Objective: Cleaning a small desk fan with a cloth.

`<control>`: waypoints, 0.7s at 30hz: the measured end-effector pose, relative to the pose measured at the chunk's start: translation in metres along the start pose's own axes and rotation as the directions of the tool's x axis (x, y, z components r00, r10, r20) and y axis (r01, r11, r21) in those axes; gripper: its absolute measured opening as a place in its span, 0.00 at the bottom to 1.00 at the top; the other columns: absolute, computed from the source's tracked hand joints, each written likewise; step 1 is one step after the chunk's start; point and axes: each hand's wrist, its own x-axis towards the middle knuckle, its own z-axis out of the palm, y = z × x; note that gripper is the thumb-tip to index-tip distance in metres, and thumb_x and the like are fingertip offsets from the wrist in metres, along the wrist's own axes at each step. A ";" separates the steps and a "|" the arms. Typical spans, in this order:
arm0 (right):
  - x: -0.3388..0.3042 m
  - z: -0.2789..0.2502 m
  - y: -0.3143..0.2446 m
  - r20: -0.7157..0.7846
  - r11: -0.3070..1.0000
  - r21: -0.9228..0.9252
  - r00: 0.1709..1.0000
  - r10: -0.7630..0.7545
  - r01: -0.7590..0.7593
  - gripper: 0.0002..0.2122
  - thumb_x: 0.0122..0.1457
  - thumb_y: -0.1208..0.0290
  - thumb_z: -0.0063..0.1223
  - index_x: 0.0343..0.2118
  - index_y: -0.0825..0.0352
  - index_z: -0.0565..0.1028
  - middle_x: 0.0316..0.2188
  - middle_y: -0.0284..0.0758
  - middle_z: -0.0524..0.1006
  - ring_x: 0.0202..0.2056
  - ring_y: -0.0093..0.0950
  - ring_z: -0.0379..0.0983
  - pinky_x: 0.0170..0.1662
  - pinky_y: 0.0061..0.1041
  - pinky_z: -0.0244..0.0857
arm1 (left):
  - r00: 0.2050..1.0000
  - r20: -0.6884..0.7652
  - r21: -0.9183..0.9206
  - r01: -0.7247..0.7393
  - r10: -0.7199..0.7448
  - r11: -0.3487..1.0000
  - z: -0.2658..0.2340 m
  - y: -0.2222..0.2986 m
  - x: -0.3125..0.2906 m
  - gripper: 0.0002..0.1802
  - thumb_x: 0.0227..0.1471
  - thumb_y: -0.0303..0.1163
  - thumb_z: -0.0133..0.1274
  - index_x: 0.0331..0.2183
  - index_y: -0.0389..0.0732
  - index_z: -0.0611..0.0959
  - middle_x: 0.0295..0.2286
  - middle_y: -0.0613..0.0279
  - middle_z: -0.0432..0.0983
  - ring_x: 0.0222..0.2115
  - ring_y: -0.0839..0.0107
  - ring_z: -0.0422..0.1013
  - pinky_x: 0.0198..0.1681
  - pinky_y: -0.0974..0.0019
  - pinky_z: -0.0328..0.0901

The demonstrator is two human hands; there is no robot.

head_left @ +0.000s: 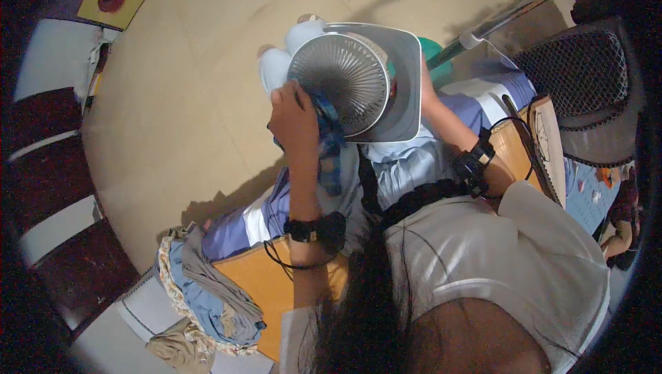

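A fan [342,83] with a round, ribbed silver grille and a squarish grey-white frame rests over my lap, its grille turned upward. My left hand [294,115] is closed on a blue plaid cloth [329,133], which touches the lower left rim of the grille and hangs down from there. At the fan's right edge, my right hand [427,88] holds the frame; its fingers are mostly hidden behind it. Both wrists carry black bands with cables.
I sit on a wooden bench [252,284] with a blue-and-white cloth. Folded clothes [214,298] lie to the left. A metal pole [514,15], green object [434,60] and dark mesh chair [579,74] stand right. Dark red panels [52,181] line the left; tiled floor [207,57] lies ahead.
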 end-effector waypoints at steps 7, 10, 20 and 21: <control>0.001 0.007 -0.007 -0.033 0.948 0.252 0.977 0.211 -0.196 0.18 0.60 0.58 0.25 0.44 0.65 0.63 0.38 0.34 0.70 0.40 0.26 0.65 0.48 0.23 0.56 | 0.982 -0.163 -0.026 -0.104 0.099 0.994 0.005 0.014 -0.047 0.08 0.45 0.31 0.46 0.30 0.39 0.72 0.30 0.54 0.68 0.27 0.56 0.68 0.27 0.59 0.64; 0.001 0.004 -0.004 -0.018 0.969 0.186 0.985 0.170 -0.164 0.19 0.60 0.56 0.25 0.44 0.65 0.63 0.39 0.34 0.70 0.40 0.26 0.65 0.47 0.23 0.57 | 0.970 -0.181 -0.092 -0.182 0.164 0.979 0.008 0.026 -0.059 0.07 0.44 0.31 0.47 0.29 0.39 0.72 0.30 0.56 0.68 0.26 0.58 0.69 0.26 0.61 0.65; -0.021 0.012 -0.007 -0.017 0.912 0.316 0.960 0.280 -0.260 0.24 0.58 0.49 0.24 0.45 0.65 0.64 0.35 0.34 0.68 0.33 0.27 0.64 0.39 0.24 0.57 | 0.913 -0.208 -0.143 -0.383 0.351 0.912 0.010 0.044 -0.023 0.08 0.42 0.30 0.51 0.28 0.41 0.73 0.27 0.59 0.69 0.23 0.62 0.69 0.24 0.65 0.65; -0.021 0.011 -0.006 -0.017 0.896 0.353 0.955 0.295 -0.270 0.23 0.58 0.50 0.25 0.43 0.63 0.64 0.25 0.35 0.68 0.23 0.28 0.65 0.28 0.24 0.60 | 0.915 -0.209 -0.167 -0.381 0.345 0.909 0.012 0.044 -0.017 0.08 0.42 0.30 0.51 0.28 0.41 0.73 0.26 0.59 0.69 0.23 0.62 0.69 0.24 0.65 0.65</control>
